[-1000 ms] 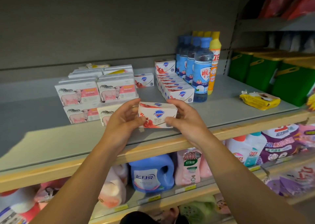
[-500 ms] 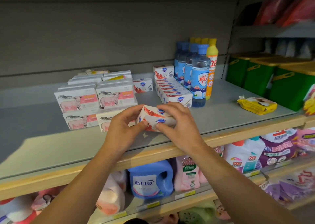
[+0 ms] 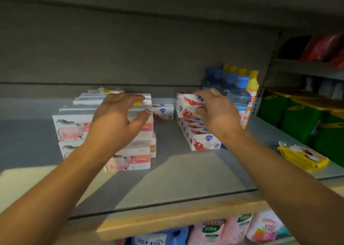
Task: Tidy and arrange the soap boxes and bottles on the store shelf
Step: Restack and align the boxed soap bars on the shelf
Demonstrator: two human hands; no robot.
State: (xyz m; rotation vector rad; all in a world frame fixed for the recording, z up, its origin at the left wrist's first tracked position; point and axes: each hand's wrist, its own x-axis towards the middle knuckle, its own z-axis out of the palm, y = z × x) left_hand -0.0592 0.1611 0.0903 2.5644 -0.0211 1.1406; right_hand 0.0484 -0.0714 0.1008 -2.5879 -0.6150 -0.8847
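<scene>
My right hand (image 3: pixel 214 110) grips a white soap box with red print (image 3: pixel 188 103) and holds it on top of the row of matching soap boxes (image 3: pixel 199 138). My left hand (image 3: pixel 119 118) hovers with fingers spread and loosely curved over the stacked white and pink soap boxes (image 3: pixel 74 131), holding nothing. One more red-print soap box (image 3: pixel 163 111) lies between the two groups. Blue-capped bottles (image 3: pixel 239 94) and yellow-capped bottles (image 3: pixel 252 90) stand behind my right hand.
The grey shelf (image 3: pixel 186 172) has a wooden front edge (image 3: pixel 176 220). A yellow packet (image 3: pixel 302 158) lies at the right. Green bins (image 3: pixel 301 121) fill the neighbouring shelf. Detergent bottles and pouches (image 3: pixel 240 230) stand on the shelf below.
Both hands held the red-print box near the shelf front. My right hand has carried it back onto the row, and my left hand has let go and moved over the pink stack.
</scene>
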